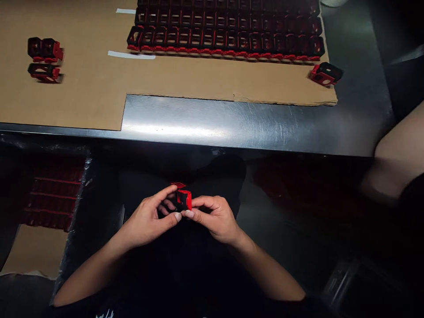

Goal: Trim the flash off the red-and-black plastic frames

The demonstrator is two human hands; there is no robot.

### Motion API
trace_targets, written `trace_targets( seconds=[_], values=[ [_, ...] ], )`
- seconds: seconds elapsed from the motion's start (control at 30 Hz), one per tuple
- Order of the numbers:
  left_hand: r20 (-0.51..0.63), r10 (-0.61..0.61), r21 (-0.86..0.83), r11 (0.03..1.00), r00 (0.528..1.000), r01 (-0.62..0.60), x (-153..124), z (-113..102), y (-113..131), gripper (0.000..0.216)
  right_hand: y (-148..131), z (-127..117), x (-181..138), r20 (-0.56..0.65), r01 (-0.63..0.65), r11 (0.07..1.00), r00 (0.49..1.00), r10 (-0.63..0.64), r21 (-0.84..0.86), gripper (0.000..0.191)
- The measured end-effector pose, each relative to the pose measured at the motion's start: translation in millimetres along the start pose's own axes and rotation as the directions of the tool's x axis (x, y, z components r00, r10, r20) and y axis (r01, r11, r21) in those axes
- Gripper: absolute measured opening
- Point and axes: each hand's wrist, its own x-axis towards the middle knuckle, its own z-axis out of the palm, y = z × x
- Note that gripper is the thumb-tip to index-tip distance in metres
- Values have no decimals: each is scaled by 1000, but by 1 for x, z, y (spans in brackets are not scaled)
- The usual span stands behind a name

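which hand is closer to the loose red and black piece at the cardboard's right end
Right. The right hand is below and left of the loose red and black piece; the left hand is farther left, past the right hand.

A brown cardboard sheet (66, 104) lies over the steel worktop (212, 123). Long rows of red-and-black frames (225, 33) stand along its far edge, with white tape strips (130, 54) beside their left end. A few loose frames (44, 59) sit near the left edge, and another frame (325, 73) sits near the right corner. Below the worktop at left, more red pieces (54, 192) lie behind clear plastic wrap (86, 176).
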Motion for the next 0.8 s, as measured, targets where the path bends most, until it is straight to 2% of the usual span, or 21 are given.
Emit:
trace_targets(
  seconds=[0.2,0.33,0.53,0.67,0.8],
  values=[
    [-140,0,-37,999,990,-5,3,17,13,77,4,-1,1,40,105,990,994,-101,-99,6],
    [-264,96,82,994,960,-77,3,27,13,69,6,-2,1,33,119,981,993,-115,-156,8],
    [-338,347,324,916,875,-238,1,29,7,67,7,-2,1,26,130,969,992,-127,-210,9],
    [-331,504,381,845,798,-376,2,30,7,70,5,-4,1,42,153,967,988,-147,-203,11],
    [-310,601,447,776,736,-446,5,31,6,72,4,-6,0,33,160,966,987,-156,-203,13]
  ],
)
